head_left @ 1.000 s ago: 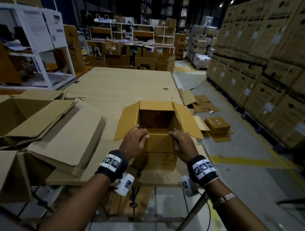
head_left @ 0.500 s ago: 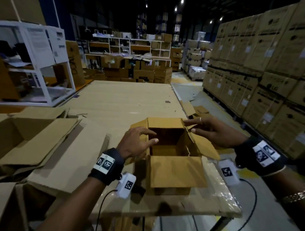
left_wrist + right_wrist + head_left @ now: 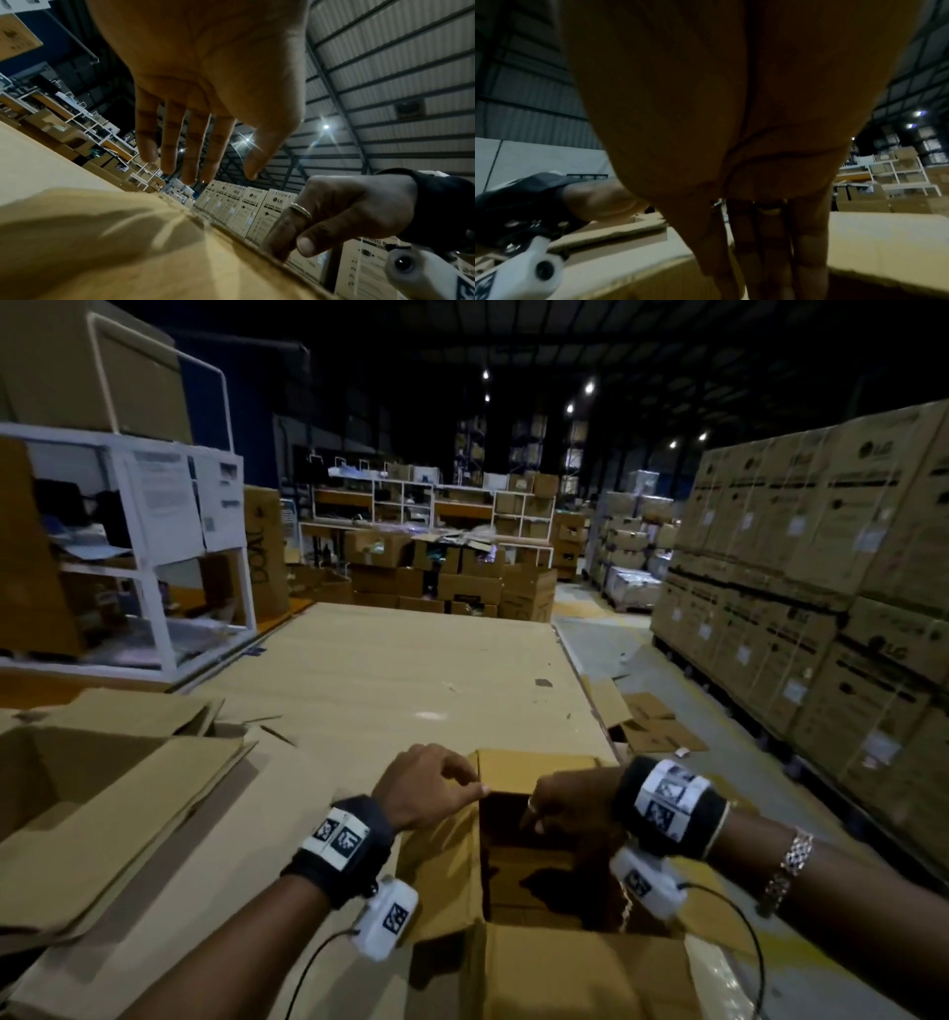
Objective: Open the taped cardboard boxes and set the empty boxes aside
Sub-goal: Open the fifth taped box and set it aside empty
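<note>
While the brown cardboard box [image 3: 518, 891] stands open at the near edge of the cardboard-covered tabletop [image 3: 411, 670], the left hand [image 3: 426, 785] hovers over the box's left flap, fingers straight, grasping nothing. The right hand [image 3: 570, 806] reaches into the box opening, fingers extended downward against its inner wall; no grasp is evident.

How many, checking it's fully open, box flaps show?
3: far flap behind the opening, left flap under the left hand, near flap closest; the right one may hide under the right arm.
</note>
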`<action>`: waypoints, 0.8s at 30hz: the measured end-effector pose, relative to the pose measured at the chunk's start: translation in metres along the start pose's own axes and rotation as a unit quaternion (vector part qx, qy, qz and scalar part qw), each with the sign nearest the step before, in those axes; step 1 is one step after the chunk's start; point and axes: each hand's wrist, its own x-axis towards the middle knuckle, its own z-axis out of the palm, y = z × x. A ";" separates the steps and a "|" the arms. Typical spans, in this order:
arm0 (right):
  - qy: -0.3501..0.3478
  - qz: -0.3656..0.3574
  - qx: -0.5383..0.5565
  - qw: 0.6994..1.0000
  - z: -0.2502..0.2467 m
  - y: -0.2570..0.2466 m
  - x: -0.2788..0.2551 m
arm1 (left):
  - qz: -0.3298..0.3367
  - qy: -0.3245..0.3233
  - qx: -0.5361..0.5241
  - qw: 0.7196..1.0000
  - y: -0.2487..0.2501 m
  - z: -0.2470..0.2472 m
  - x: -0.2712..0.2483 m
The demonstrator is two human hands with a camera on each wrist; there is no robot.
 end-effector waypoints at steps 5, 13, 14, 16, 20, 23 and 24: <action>-0.037 0.028 -0.005 0.999 0.020 0.015 0.023 | -0.045 0.042 0.038 0.997 -0.015 0.019 0.023; 0.055 -0.009 0.060 0.997 -0.027 0.068 0.004 | 0.002 0.074 0.016 0.997 -0.023 0.029 0.073; 0.072 -0.008 0.056 0.996 -0.035 0.075 0.007 | 0.011 0.081 0.026 0.996 -0.022 0.030 0.081; 0.109 0.000 0.051 0.993 -0.045 0.088 0.018 | 0.012 0.070 0.048 0.996 -0.016 0.033 0.096; 0.106 0.020 0.045 0.993 -0.050 0.105 0.056 | -0.029 -0.010 0.118 0.992 -0.008 0.045 0.119; 0.105 0.024 0.034 0.994 -0.038 0.113 0.079 | -0.079 -0.076 0.153 0.982 -0.010 0.058 0.127; 0.106 0.019 0.031 0.994 -0.035 0.114 0.083 | -0.092 -0.087 0.155 0.980 -0.012 0.062 0.128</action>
